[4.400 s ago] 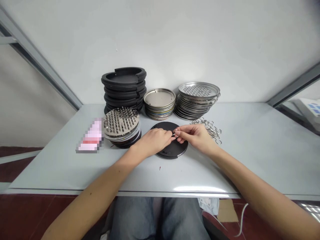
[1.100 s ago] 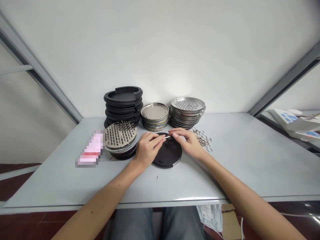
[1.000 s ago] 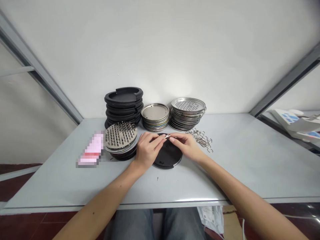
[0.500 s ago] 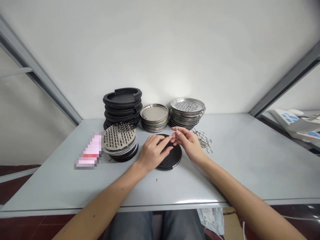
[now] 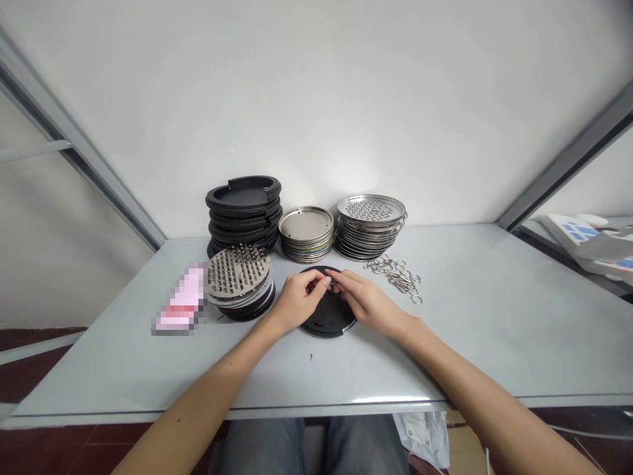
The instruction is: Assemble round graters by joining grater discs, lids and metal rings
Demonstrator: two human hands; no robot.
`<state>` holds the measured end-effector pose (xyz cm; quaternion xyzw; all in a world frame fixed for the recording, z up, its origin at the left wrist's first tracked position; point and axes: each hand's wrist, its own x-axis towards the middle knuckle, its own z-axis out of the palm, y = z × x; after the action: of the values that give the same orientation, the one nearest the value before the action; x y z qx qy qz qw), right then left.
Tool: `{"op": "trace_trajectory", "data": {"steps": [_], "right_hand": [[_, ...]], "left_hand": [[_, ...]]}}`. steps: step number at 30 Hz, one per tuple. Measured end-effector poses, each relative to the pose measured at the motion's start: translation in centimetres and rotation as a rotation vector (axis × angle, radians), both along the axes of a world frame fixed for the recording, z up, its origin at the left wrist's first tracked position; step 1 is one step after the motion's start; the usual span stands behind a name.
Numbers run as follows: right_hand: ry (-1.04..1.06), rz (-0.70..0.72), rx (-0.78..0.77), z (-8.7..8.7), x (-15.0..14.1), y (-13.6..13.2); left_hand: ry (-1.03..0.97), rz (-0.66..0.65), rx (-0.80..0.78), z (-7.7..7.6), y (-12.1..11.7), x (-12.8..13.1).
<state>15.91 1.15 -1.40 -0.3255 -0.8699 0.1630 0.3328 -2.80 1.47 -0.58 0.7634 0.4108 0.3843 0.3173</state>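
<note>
A flat black round disc [image 5: 332, 318] lies on the grey table [image 5: 494, 316] in front of me. Both hands meet above it. My left hand [image 5: 297, 300] and my right hand [image 5: 366, 300] each pinch a small metal ring [image 5: 331, 283] between their fingertips, just over the disc's far half. A loose pile of small metal rings [image 5: 398, 276] lies to the right of my right hand.
Along the wall stand a stack of black round bases [image 5: 244, 212], a stack of plain metal discs [image 5: 305, 233] and a stack of perforated metal trays [image 5: 370, 224]. A stack topped by a spiked metal disc [image 5: 238, 274] sits left of my hands, next to a pink blurred object [image 5: 180, 300].
My right hand, which had lifted the ring up above the disc half a second ago, has come back down to meet my left hand. The left fingers have closed on the ring again.
</note>
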Motion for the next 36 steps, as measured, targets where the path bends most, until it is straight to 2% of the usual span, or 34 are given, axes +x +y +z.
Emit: {"op": "trace_trajectory", "data": {"steps": [4,10,17,25,36], "right_hand": [[-0.097,-0.014,0.070,-0.4,-0.1,-0.1],[-0.312,-0.145,0.193,-0.5,-0.3,-0.3],[-0.448,-0.185,0.234,-0.7,-0.6,-0.5],[-0.468,-0.206,0.224,-0.5,-0.9,-0.7],[-0.525,-0.252,0.204,-0.6,-1.0,-0.9]], "left_hand": [[0.051,-0.003,-0.018,0.0,0.0,0.0],[0.071,0.026,-0.024,-0.7,0.2,0.1],[0.087,0.044,-0.038,-0.9,0.3,0.4],[0.091,0.085,-0.042,-1.1,0.3,0.5],[0.094,0.050,-0.045,-1.3,0.6,0.6]]}}
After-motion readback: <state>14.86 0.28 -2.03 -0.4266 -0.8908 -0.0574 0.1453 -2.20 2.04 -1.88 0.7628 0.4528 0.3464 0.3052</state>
